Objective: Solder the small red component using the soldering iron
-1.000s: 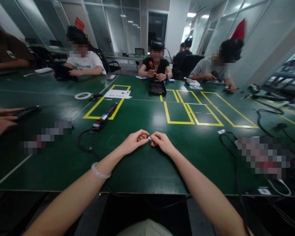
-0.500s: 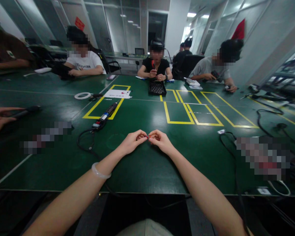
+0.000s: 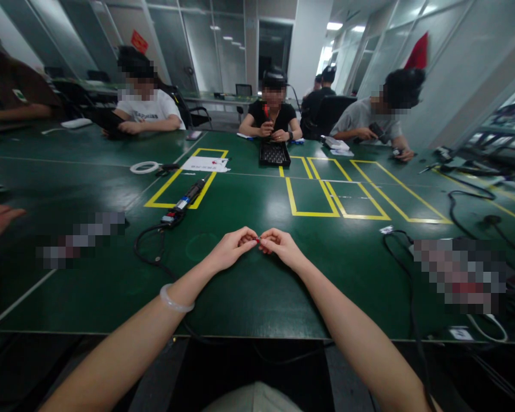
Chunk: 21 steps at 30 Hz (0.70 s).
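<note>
My left hand (image 3: 233, 248) and my right hand (image 3: 280, 246) meet fingertip to fingertip over the green tabletop (image 3: 257, 297). Between their pinched thumbs and fingers sits a tiny red piece (image 3: 257, 240), mostly covered, and its kind is too small to make out. Both hands are closed on it. A pale bangle (image 3: 175, 298) rings my left wrist. To the left of my left hand lies a black electric screwdriver (image 3: 185, 201) with a blue band, its cable curling toward me.
Yellow tape outlines (image 3: 315, 214) mark the table. A black tray (image 3: 274, 154) of small parts stands before a co-worker opposite. Further left are a white cable coil (image 3: 144, 167) and a paper sheet (image 3: 206, 164). Cables (image 3: 405, 257) run along the right; another person's hand (image 3: 0, 220) shows at the left edge.
My hands stay almost in place, with a slight shift of the fingers around the red piece. At the left edge, the other person's hand and the dark tool have moved leftward and apart.
</note>
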Each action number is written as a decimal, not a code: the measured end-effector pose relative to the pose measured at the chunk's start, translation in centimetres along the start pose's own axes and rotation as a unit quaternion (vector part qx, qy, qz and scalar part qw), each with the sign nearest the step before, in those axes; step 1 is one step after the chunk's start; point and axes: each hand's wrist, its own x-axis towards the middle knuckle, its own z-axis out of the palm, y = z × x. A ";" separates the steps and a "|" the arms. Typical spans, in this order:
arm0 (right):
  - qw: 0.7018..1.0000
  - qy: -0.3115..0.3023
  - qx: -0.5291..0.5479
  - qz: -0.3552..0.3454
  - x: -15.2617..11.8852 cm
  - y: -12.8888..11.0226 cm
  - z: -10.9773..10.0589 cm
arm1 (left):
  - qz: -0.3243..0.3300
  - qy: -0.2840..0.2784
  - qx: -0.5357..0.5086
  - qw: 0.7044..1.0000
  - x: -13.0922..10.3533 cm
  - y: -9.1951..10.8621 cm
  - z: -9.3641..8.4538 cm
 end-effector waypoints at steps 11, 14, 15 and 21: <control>0.999 0.034 -0.034 -0.016 0.2 0.2 -0.5 | -0.053 0.226 0.354 0.906 -0.6 -2.9 -8.1; 0.998 0.031 -0.045 -0.021 0.2 0.4 -0.4 | -0.188 0.272 0.422 0.844 -2.0 -6.0 -12.4; 0.998 0.031 -0.046 -0.021 0.2 0.5 -0.4 | -0.242 0.261 0.418 0.836 -2.5 -6.9 -13.5; 0.998 0.034 -0.045 -0.015 0.2 0.5 -0.2 | -0.355 0.188 0.366 0.839 -3.6 -9.9 -16.6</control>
